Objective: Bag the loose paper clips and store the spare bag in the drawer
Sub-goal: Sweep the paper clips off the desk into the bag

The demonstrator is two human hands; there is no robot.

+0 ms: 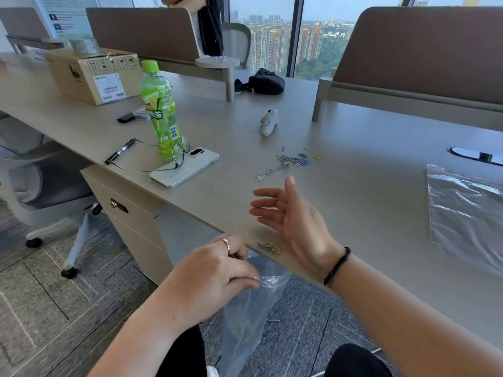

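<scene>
Item: clear bag (245,308), thin, limp, slippery film; hangs below the desk edge (190,210), mouth pinched shut-fingered by the left hand (215,270). Best held at the rim, which will sag otherwise.
Item: paper clips, light, stiff, prone to scatter. 1 small cluster (269,248) at the edge, 12 o'clock of the bag; main scatter (291,161) farther on.
Right hand (288,213): open, empty, cupped between the 2 groups.
Spare bag (465,213): flat, 3 o'clock.

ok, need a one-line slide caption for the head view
Left hand holds a clear bag at the desk edge; open right hand reaches toward loose paper clips.
</scene>
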